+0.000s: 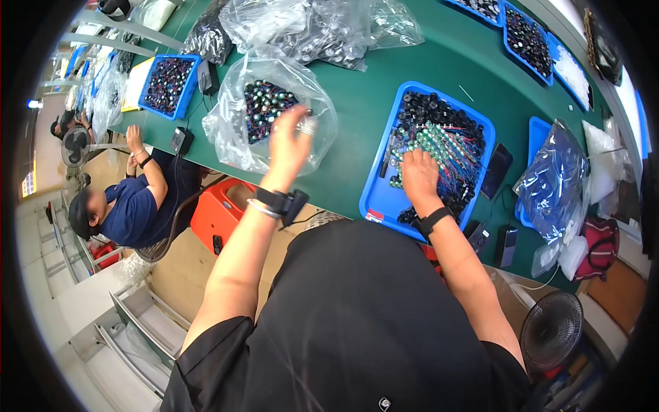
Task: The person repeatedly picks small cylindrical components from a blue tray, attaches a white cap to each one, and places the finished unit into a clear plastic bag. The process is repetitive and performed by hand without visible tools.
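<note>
My left hand [290, 147] is above an opened clear plastic bag [316, 89]; motion smears its fingers, with a dark spot at one fingertip. Inside the bag lie many small round parts [261, 103] with silvery tops and red and blue wires. My right hand [420, 173] reaches into a blue tray [374, 189], its fingers bent down and drawn together on green circuit boards [439, 141] with coloured wires. The fingertips hide what they may pinch. Black round caps [422, 108] fill the tray's far part and right side.
On the green table [357, 89] stand another blue tray of wired parts [168, 86] at left and more blue trays [527, 41] at far right. Plastic bags [302, 31] lie at the back. A phone [495, 172] is by my tray. A co-worker [130, 206] sits left, near a red stool [220, 213].
</note>
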`<action>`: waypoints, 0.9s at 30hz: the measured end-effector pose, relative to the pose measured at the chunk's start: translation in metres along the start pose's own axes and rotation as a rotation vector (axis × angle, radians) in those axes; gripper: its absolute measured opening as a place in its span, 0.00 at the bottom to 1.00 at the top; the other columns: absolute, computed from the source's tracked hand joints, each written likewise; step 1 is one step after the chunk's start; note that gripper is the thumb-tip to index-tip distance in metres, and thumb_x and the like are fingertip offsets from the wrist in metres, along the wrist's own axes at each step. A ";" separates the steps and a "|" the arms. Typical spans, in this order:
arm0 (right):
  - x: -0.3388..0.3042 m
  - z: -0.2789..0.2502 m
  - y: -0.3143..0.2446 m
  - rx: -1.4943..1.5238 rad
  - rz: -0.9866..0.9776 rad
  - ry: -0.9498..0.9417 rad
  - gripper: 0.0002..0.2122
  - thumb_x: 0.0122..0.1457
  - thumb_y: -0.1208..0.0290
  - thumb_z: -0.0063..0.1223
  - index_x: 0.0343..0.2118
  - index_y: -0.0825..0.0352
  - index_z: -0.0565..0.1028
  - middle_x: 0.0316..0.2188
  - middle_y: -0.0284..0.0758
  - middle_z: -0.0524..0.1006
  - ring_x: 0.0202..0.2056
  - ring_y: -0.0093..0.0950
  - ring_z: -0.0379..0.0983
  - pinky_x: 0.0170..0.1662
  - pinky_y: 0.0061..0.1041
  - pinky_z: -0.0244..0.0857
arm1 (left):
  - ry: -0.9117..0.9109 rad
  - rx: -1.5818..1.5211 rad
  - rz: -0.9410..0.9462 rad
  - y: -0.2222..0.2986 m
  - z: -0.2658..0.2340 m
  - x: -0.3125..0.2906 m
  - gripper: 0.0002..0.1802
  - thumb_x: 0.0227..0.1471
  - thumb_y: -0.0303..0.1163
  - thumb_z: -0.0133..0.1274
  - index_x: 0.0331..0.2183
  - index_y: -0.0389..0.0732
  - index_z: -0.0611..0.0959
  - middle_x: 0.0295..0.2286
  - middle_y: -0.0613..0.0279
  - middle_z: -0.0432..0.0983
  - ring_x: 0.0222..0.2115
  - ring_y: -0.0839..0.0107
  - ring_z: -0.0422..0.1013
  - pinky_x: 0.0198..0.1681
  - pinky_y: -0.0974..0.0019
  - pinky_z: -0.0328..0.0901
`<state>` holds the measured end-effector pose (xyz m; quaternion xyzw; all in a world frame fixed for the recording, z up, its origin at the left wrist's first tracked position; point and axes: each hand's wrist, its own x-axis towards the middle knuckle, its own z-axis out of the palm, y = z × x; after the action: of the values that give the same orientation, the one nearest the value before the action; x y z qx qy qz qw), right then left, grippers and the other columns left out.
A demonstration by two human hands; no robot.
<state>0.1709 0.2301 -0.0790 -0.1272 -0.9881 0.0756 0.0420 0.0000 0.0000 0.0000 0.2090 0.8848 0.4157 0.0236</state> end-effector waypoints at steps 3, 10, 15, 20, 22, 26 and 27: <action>-0.005 -0.001 0.007 -0.010 -0.045 0.000 0.03 0.49 0.72 0.50 0.24 0.64 0.73 0.27 0.35 0.71 0.35 0.35 0.68 0.38 0.33 0.62 | -0.505 -0.152 0.040 0.035 0.047 -0.039 0.14 0.50 0.31 0.53 0.40 0.38 0.78 0.36 0.54 0.75 0.37 0.62 0.73 0.43 0.61 0.66; -0.021 -0.027 0.025 0.245 -0.032 0.118 0.03 0.52 0.72 0.48 0.25 0.64 0.71 0.25 0.36 0.72 0.32 0.36 0.68 0.38 0.33 0.63 | -1.191 -0.095 0.577 0.060 0.139 -0.091 0.24 0.41 0.24 0.51 0.44 0.48 0.78 0.44 0.63 0.71 0.50 0.60 0.61 0.52 0.62 0.59; -0.051 -0.048 0.032 0.421 0.169 0.222 0.02 0.52 0.74 0.50 0.28 0.65 0.71 0.25 0.37 0.72 0.30 0.38 0.70 0.34 0.33 0.65 | -1.160 -0.008 0.798 0.063 0.178 -0.104 0.25 0.40 0.22 0.51 0.45 0.44 0.77 0.49 0.66 0.67 0.53 0.62 0.56 0.53 0.60 0.57; -0.102 -0.050 0.051 0.492 0.439 0.328 0.03 0.54 0.76 0.49 0.32 0.67 0.71 0.28 0.38 0.72 0.29 0.39 0.71 0.32 0.34 0.65 | -0.995 -0.078 0.740 0.070 0.181 -0.098 0.25 0.39 0.20 0.51 0.44 0.40 0.76 0.45 0.62 0.70 0.46 0.62 0.62 0.51 0.61 0.59; -0.122 -0.043 0.062 0.443 0.564 0.229 0.09 0.53 0.77 0.49 0.38 0.69 0.68 0.35 0.41 0.71 0.36 0.40 0.70 0.36 0.35 0.65 | -0.944 -0.076 0.696 0.074 0.182 -0.094 0.23 0.40 0.20 0.50 0.43 0.40 0.75 0.42 0.59 0.71 0.44 0.60 0.66 0.49 0.61 0.60; -0.135 -0.036 0.059 0.253 0.553 0.117 0.15 0.51 0.77 0.50 0.42 0.72 0.66 0.45 0.43 0.67 0.44 0.44 0.65 0.45 0.36 0.64 | -0.765 -0.107 0.573 0.082 0.183 -0.086 0.24 0.38 0.18 0.47 0.43 0.38 0.76 0.40 0.55 0.71 0.42 0.55 0.68 0.45 0.58 0.63; -0.134 -0.036 0.053 0.241 0.577 0.085 0.17 0.51 0.76 0.49 0.44 0.72 0.66 0.46 0.44 0.67 0.45 0.44 0.65 0.46 0.37 0.64 | -0.779 -0.104 0.564 0.083 0.186 -0.084 0.24 0.39 0.18 0.48 0.44 0.38 0.75 0.41 0.55 0.71 0.42 0.55 0.67 0.46 0.58 0.62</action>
<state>0.3167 0.2509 -0.0604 -0.3993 -0.8926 0.1954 0.0747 0.1455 0.1490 -0.0706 0.5795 0.6970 0.3406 0.2498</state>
